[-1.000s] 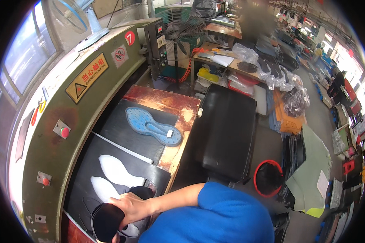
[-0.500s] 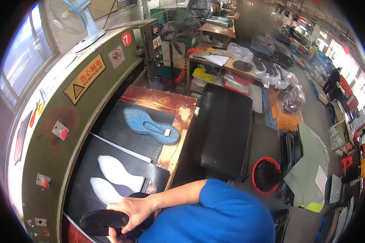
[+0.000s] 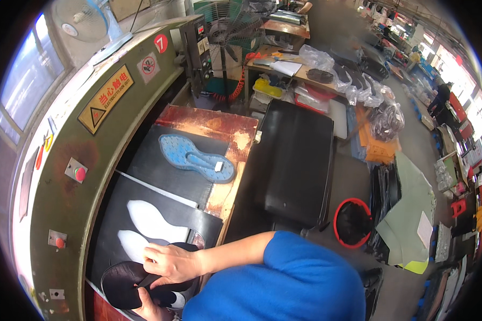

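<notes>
A black, sole-shaped piece of sheet [image 3: 118, 284] is between my two hands at the lower left of the head view. My right hand [image 3: 171, 263] reaches in from the right and pinches its upper side with bent fingers. My left hand [image 3: 149, 307], low by the bottom edge, grips the same piece, its thumb lying on top. Part of the black material is hidden behind my fingers and wrist. Just beyond, two white sole-shaped pieces [image 3: 156, 222] lie on a black mat [image 3: 108, 224]. Farther up rests a blue studded sole form [image 3: 185, 154] with a small white tag.
A long green machine beam [image 3: 104, 160] with red buttons runs along the left. Right of the worn red board [image 3: 214, 122] stands a large black sheet-covered stack [image 3: 297, 160]. A red-rimmed bin [image 3: 337, 227] and leaning green sheets [image 3: 407, 214] are farther right.
My right hand has risen slightly and its fingers have curled in on the black piece. The piece has tilted and turned, with a white patch showing beside it. The whole view has shifted a little.
</notes>
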A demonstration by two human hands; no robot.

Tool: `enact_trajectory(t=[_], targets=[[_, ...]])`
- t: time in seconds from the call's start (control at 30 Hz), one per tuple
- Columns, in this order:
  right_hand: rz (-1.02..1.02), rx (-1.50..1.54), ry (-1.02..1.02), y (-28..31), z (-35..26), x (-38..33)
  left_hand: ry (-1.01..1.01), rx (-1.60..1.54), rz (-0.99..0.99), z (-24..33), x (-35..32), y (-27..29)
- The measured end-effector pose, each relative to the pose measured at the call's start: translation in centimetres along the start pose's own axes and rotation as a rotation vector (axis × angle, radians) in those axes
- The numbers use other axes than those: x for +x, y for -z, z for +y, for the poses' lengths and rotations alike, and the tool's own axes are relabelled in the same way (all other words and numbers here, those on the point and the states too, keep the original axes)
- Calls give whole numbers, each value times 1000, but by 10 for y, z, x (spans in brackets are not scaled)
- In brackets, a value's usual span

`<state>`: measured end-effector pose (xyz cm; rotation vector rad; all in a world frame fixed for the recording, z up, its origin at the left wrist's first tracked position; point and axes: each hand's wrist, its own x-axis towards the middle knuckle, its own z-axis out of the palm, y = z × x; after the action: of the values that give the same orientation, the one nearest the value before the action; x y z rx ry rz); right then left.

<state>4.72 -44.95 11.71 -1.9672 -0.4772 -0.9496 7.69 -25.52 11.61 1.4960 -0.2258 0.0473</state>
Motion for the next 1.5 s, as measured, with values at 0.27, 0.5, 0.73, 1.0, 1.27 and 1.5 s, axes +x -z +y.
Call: enact_trajectory(t=[0.27, 0.5, 0.73, 1.0, 1.27, 1.5], targets=[[-64, 215, -209, 42, 16, 9, 360, -268, 132, 49, 12, -5], [-257, 490, -597, 18, -8, 5, 485, -498, 95, 38, 13, 10], [-439, 474, -421, -19, -25, 10, 380, -545, -2, 45, -6, 9], [-351, 211, -268, -32, -47, 2, 273, -500, 274, 49, -21, 15], [-548, 205, 114, -33, -39, 4, 212, -435, 218, 56, -25, 22], [-596, 804, -378, 46, -21, -1, -50, -232, 409, 72, 2, 65]])
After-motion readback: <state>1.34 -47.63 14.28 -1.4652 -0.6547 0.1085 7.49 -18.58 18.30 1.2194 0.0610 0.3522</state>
